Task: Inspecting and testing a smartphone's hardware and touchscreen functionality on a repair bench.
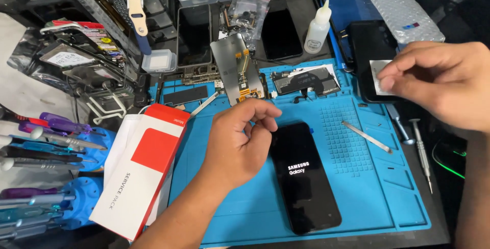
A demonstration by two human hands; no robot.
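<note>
1. The left hand (240, 144) hovers over the blue work mat (357, 198), fingers curled inward and thumb tip near the forefinger; whether it pinches anything I cannot tell, since nothing shows between them.
2. Just beside that hand, to its right, a black phone (306, 182) lies flat on the mat, its screen lit with white lettering. The hand covers the phone's upper left edge from this angle; I cannot tell if they touch.
3. The right hand (444, 83) is raised at the right edge of the mat, thumb and fingers clamped on a small pale square sheet (380, 73), which it holds over a black case (370, 50).
4. The two hands are well apart, with the phone lower down between them.
5. A thin metal pry tool (366, 137) lies slanted on the mat's gridded part, near the phone's upper right.
6. At the far edge of the mat rest a bare screen panel (238, 70) with an orange ribbon cable and a stripped phone frame (306, 80).
7. A white and red box (143, 172) lies tilted across the mat's left border.
8. Left of it, a blue rack holds screwdrivers (46, 142).
9. A white squeeze bottle (318, 28) stands upright behind the mat.
10. Two screwdrivers (421, 152) lie off the mat's right side.
</note>
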